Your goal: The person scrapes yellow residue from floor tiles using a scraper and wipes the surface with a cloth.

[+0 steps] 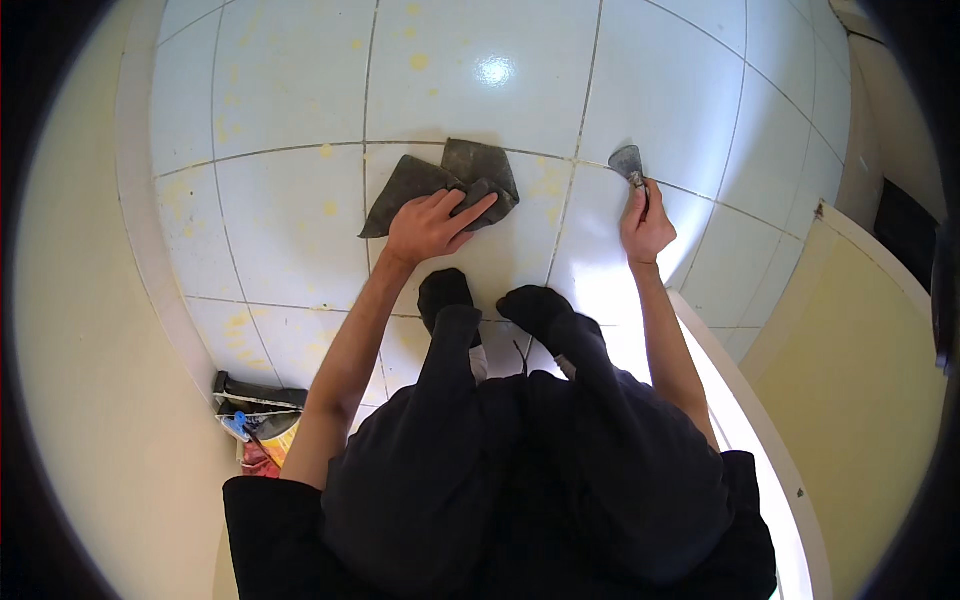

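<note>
My left hand (431, 229) presses down on a dark, folded cloth (420, 184) lying on the white tiled floor (480, 105). Some of the fingers are tucked into the cloth's folds, and the index finger stretches along its right part. Off to the right, my right hand (648, 232) grips a putty knife (628, 161) by its handle. The metal blade points away from me, over a grout line, and the hand hides most of the handle. Whether the blade touches the tile, I cannot tell. Yellow paint spots (418, 61) dot the tiles around the cloth and towards the left.
My black-socked feet (446, 296) are on the floor close behind the cloth. At lower left, a container with tools and a blue-handled item (240, 421) stands by the left wall (90, 300). A pale yellow wall section (847, 322) edges the right side.
</note>
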`<action>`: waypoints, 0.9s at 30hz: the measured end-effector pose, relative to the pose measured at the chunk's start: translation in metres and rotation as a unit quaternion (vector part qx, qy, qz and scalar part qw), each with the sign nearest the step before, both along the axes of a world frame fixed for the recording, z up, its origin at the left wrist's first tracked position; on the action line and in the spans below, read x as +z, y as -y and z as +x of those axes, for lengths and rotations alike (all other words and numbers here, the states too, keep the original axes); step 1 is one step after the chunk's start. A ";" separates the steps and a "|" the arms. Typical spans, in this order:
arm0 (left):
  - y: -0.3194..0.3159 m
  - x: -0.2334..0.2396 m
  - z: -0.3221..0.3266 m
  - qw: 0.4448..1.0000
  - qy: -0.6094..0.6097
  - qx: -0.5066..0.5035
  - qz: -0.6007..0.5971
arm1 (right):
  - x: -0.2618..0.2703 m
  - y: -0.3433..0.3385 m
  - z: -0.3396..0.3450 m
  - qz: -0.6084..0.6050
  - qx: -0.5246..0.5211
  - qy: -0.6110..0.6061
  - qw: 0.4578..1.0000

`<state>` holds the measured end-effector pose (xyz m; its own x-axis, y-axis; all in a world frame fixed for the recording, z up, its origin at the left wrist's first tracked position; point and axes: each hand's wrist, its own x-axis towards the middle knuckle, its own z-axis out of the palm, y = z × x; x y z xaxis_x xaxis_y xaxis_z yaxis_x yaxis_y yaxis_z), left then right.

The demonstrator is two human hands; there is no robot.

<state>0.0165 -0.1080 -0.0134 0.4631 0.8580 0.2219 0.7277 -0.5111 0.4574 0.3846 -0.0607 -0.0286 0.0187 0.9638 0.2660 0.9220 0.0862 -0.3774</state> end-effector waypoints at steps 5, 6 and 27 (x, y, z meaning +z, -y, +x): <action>0.000 -0.002 0.000 1.000 -0.003 0.016 -0.013 | -0.003 -0.001 0.001 0.010 0.005 -0.007 1.000; -0.001 -0.003 0.000 1.000 -0.007 0.014 -0.008 | -0.003 -0.003 -0.001 0.016 0.008 -0.016 1.000; -0.004 -0.004 -0.002 0.999 0.010 0.039 -0.025 | -0.011 0.010 0.012 -0.032 -0.014 -0.088 0.995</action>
<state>0.0143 -0.1044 -0.0172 0.3903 0.9015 0.1869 0.7554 -0.4296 0.4947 0.3963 -0.0703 -0.0400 0.0869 0.9770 0.1946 0.8425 0.0321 -0.5377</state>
